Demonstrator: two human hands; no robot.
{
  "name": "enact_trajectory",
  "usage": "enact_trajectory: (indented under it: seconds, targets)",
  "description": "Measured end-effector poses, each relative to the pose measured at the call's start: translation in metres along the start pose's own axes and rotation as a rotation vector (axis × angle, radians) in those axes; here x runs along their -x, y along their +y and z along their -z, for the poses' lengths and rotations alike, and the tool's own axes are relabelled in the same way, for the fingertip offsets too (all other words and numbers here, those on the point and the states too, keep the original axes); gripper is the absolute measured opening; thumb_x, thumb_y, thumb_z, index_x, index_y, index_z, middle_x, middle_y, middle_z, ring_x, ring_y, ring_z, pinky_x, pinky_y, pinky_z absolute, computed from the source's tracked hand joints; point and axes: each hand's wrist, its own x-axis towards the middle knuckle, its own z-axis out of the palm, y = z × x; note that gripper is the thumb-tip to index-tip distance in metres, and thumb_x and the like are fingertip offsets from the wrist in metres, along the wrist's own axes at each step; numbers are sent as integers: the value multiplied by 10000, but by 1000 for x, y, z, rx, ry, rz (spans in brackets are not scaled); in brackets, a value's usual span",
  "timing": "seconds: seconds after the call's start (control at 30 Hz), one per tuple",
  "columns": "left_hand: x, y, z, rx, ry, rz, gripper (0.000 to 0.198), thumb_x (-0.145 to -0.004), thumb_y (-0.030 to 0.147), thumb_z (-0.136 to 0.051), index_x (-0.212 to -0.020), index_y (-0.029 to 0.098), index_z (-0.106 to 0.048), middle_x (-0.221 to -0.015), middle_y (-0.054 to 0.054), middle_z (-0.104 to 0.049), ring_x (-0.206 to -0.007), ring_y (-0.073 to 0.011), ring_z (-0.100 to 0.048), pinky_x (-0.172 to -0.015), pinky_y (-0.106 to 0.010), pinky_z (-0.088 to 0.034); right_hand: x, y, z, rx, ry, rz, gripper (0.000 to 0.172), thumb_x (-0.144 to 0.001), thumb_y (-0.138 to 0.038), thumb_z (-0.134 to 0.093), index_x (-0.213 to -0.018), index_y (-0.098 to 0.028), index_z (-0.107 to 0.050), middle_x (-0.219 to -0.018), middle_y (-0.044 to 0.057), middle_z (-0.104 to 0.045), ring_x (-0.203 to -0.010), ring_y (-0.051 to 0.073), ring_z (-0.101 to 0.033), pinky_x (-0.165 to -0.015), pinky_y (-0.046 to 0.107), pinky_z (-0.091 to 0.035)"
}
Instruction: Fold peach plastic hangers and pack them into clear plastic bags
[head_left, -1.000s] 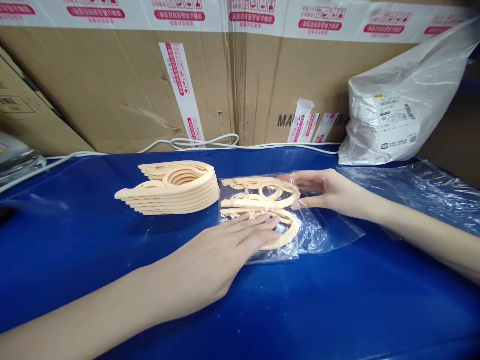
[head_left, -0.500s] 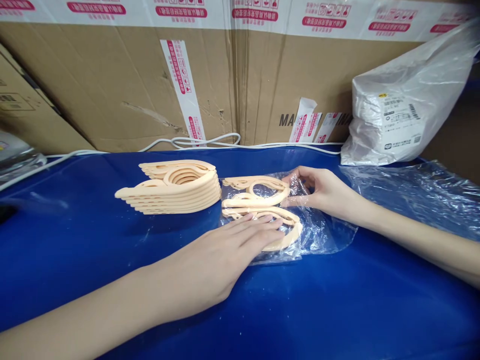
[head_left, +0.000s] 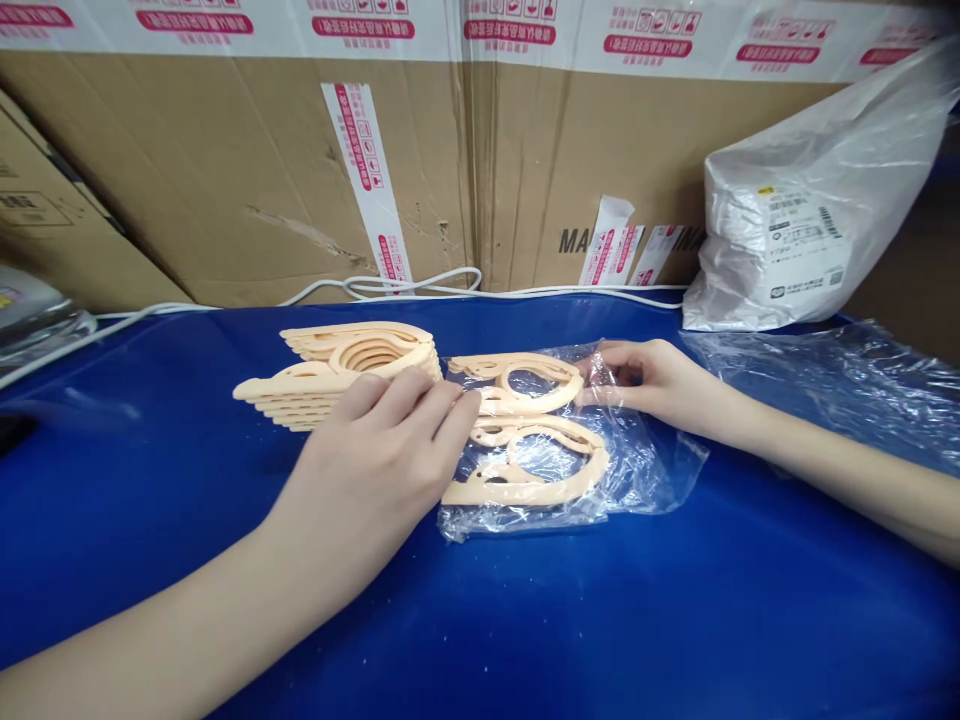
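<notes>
Two beige folding clothes hangers (head_left: 540,492) lie flat, one above the other in view, inside a clear plastic bag (head_left: 645,480). My right hand (head_left: 637,378) is closed on the right side of the bag, thumb and fingers pinching it at the curved end of the upper hanger. At the bag's left end is my left hand (head_left: 394,440), its fingers bent and drawn together; the thumb and whatever the fingertips grip are hidden. Just behind that hand stands a neat stack of the same beige hangers (head_left: 300,385), partly covered by its knuckles.
Large cardboard boxes (head_left: 247,150) with printed tape stand along the back. A white cable (head_left: 562,292) runs in front of them. A white labelled plastic bag (head_left: 795,230) stands at the back right, with loose clear film (head_left: 847,390) before it. Blue covering (head_left: 525,620) spreads over the table.
My left hand has lifted off the lower hanger and moved left to the bag's left end, its fingers now bent. My right hand has shifted slightly right, still on the bag.
</notes>
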Motion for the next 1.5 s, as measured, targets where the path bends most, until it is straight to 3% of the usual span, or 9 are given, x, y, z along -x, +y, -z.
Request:
enact_trajectory:
  seconds: [0.27,0.57,0.83,1.13,1.5]
  targets:
    - [-3,4,-14,-9,-51,-5,303,-865,-34,-469,-1015,24,-725,-887,-113,-739,-821,-297,-687,-660,-401,-550,2,12,18,-27,-119,-34,428,-771,-584,-735,-1021,-240,-779,-768,17,-703,-686,175,-613,-598,312,-493]
    - [-8,10,-19,22,-41,-23,247,-854,-16,-487,-977,30,-697,-789,-98,-679,-733,-289,-654,-623,-396,-549,2,17,20,-32,-114,-35,501,-772,-582,-743,-1146,-249,-760,-773,20,-700,-733,189,-630,-645,325,-525]
    - [-5,10,-21,102,-31,0,195,-865,0,-526,-966,73,-677,-786,-74,-660,-735,-272,-634,-626,-383,-554,6,15,22,-37,-121,-23,398,-779,-583,-736,-980,-242,-783,-781,24,-699,-789,214,-650,-694,342,-543]
    - [-5,12,-21,97,-59,43,278,-872,-41,-484,-1036,71,-679,-860,-86,-696,-776,-260,-656,-632,-358,-563,6,16,17,-84,-89,-24,414,-752,-609,-745,-934,-240,-784,-808,23,-710,-777,198,-654,-669,318,-538]
    - [-5,13,-16,9,-42,63,313,-870,-58,-472,-1049,84,-686,-805,-68,-684,-758,-250,-667,-510,-324,-497,7,12,15,-61,-53,-31,411,-734,-611,-764,-908,-239,-781,-836,34,-722,-770,209,-649,-655,333,-525]
